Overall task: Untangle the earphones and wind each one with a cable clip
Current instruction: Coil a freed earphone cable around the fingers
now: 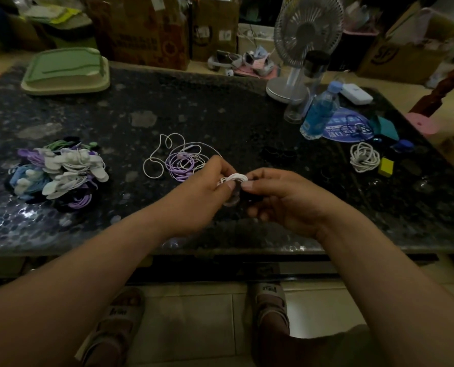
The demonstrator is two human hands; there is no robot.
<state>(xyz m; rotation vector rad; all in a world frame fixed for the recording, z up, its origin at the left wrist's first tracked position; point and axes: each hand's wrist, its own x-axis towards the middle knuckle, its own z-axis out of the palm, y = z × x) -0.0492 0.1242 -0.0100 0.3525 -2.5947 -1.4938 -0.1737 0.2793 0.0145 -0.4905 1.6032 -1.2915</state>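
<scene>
Now pinching a white earphone coil (237, 178) between left hand (207, 182) and right hand (281, 198) — apparently to keep loops tight for clipping.

A black ground flecked with grey is shown by the polished stone counter (220, 107). At its middle, a white wound earphone bundle (236, 178) and a lilac-and-white tangle of earphone cords (183, 161) are seen. White, purple, blue and green are mixed in the heap of cable clips (61, 170) at its left; a blue plastic bottle (318, 112) and a yellow block (386, 166) are set at its right.
</scene>
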